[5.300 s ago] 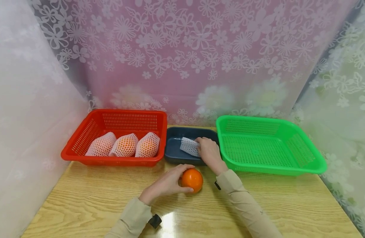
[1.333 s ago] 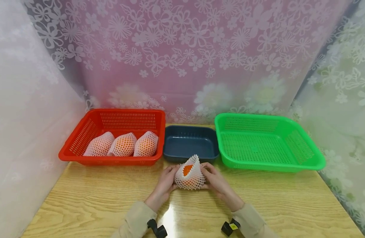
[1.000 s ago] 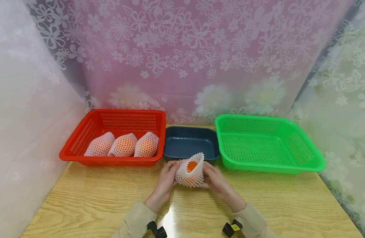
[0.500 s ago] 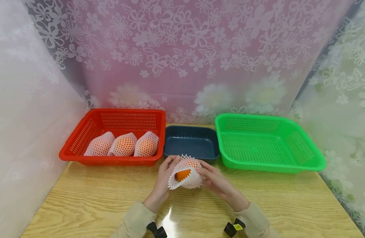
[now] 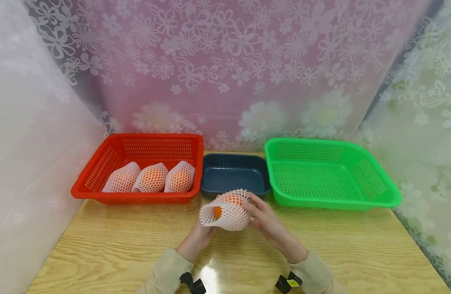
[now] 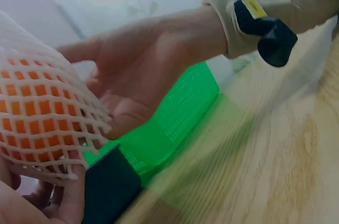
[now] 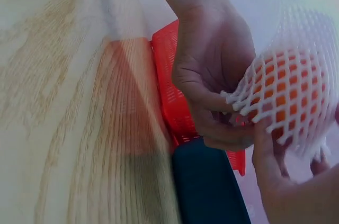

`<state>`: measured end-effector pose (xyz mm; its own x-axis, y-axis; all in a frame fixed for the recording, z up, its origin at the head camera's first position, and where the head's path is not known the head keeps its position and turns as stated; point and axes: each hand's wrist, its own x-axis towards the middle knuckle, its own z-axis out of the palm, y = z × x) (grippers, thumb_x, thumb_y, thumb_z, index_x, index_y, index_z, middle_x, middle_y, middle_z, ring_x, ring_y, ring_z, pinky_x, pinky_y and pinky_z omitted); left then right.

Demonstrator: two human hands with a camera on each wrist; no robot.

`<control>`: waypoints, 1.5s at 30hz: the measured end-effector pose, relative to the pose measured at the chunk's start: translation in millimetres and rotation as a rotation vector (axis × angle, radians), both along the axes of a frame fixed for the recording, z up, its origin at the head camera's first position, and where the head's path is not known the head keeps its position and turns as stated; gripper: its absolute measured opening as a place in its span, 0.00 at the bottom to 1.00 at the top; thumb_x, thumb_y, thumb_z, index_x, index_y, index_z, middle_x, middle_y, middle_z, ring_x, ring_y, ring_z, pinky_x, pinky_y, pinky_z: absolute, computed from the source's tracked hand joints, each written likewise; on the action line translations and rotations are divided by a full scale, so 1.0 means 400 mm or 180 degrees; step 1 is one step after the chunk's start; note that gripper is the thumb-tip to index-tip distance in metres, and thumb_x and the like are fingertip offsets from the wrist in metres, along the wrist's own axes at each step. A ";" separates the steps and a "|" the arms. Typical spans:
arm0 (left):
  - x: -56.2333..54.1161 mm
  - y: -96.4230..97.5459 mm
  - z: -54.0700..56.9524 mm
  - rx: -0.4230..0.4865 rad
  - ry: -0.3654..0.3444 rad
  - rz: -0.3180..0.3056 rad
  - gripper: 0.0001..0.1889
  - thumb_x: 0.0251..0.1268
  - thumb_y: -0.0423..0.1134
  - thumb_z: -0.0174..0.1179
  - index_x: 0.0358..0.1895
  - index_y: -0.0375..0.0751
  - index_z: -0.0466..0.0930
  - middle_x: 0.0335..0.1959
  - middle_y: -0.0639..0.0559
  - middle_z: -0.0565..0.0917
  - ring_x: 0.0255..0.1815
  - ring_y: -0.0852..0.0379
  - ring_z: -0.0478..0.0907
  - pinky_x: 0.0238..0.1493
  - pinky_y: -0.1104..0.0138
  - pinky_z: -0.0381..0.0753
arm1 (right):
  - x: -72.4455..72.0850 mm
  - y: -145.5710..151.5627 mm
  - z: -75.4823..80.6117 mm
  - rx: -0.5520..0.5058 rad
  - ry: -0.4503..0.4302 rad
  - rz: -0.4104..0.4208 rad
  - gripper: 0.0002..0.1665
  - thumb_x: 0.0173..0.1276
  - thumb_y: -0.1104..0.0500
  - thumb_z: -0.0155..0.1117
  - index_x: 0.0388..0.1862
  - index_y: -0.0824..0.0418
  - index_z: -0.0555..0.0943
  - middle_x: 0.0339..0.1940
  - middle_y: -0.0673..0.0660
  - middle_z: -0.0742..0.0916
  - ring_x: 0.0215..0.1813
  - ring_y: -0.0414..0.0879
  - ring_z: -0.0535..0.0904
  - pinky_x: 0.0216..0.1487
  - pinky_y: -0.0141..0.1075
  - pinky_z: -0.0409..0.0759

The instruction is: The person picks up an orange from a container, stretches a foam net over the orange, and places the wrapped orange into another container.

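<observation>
A white foam net sleeve (image 5: pixel 231 219) surrounds an orange (image 5: pixel 218 212), held just above the table in front of the dark tray. Its flared opening points left, baring a patch of fruit. My left hand (image 5: pixel 199 240) cups the netted orange from the left and below, its fingers mostly hidden in the head view; the right wrist view shows this left hand (image 7: pixel 212 60) with curled fingers at the net's edge. On the other side, my right hand (image 5: pixel 266 222) grips the netted fruit between thumb and fingers. The left wrist view has the net's scalloped rim near the right palm (image 6: pixel 143 75).
A red basket (image 5: pixel 137 196) on the left holds 3 netted oranges (image 5: pixel 152 178). Between it and a green basket (image 5: pixel 332 200) on the right stands a dark blue tray (image 5: pixel 236 173). Patterned curtains enclose the wooden table (image 5: pixel 119 245).
Earlier the orange sat bare under my left hand while my right hand took the net from the tray. The net now covers it, and its opening has turned from upward to left.
</observation>
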<state>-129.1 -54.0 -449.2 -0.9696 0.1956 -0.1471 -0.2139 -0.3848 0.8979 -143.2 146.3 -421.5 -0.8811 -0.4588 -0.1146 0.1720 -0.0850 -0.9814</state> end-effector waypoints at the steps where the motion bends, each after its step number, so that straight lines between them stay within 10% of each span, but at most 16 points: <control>1: -0.003 0.002 0.001 0.0033 -0.0038 -0.0028 0.19 0.84 0.42 0.44 0.67 0.39 0.73 0.41 0.63 0.80 0.38 0.69 0.74 0.41 0.74 0.74 | 0.000 -0.004 0.002 0.0042 -0.0023 -0.0154 0.38 0.81 0.51 0.52 0.80 0.68 0.54 0.72 0.67 0.69 0.58 0.42 0.78 0.56 0.39 0.80; 9: -0.023 0.010 0.028 0.0074 -0.0118 -0.0361 0.39 0.76 0.68 0.40 0.68 0.35 0.69 0.46 0.55 0.81 0.42 0.60 0.80 0.43 0.69 0.81 | 0.001 -0.019 0.007 -0.0112 -0.0186 -0.1018 0.17 0.79 0.59 0.57 0.61 0.66 0.74 0.53 0.54 0.80 0.50 0.45 0.79 0.48 0.35 0.82; 18: -0.028 0.007 0.053 0.0674 -0.0531 -0.0363 0.28 0.73 0.64 0.46 0.60 0.47 0.71 0.48 0.58 0.80 0.48 0.61 0.77 0.47 0.70 0.79 | 0.004 -0.025 -0.020 -0.0624 -0.0144 -0.0709 0.02 0.77 0.59 0.61 0.41 0.53 0.77 0.39 0.51 0.82 0.40 0.39 0.81 0.40 0.28 0.82; 38: -0.019 0.015 0.041 0.0969 -0.0590 -0.0213 0.19 0.76 0.59 0.45 0.53 0.53 0.78 0.48 0.60 0.83 0.48 0.64 0.80 0.47 0.72 0.81 | 0.001 -0.034 -0.063 -0.0420 -0.0161 -0.0766 0.13 0.77 0.71 0.51 0.50 0.57 0.78 0.42 0.49 0.84 0.41 0.37 0.81 0.41 0.27 0.81; 45: -0.020 0.013 0.034 0.1008 -0.0629 -0.0195 0.21 0.78 0.57 0.42 0.57 0.50 0.77 0.49 0.58 0.83 0.48 0.64 0.80 0.47 0.72 0.81 | 0.001 -0.036 -0.039 0.0067 0.0174 -0.0857 0.23 0.83 0.53 0.50 0.70 0.62 0.70 0.64 0.57 0.78 0.58 0.45 0.78 0.60 0.42 0.78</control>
<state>-137.2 -48.9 -435.6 -0.9137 0.3180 -0.2531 -0.4022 -0.6178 0.6757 -142.8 131.9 -437.2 -0.9762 -0.2051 -0.0705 0.0926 -0.1000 -0.9907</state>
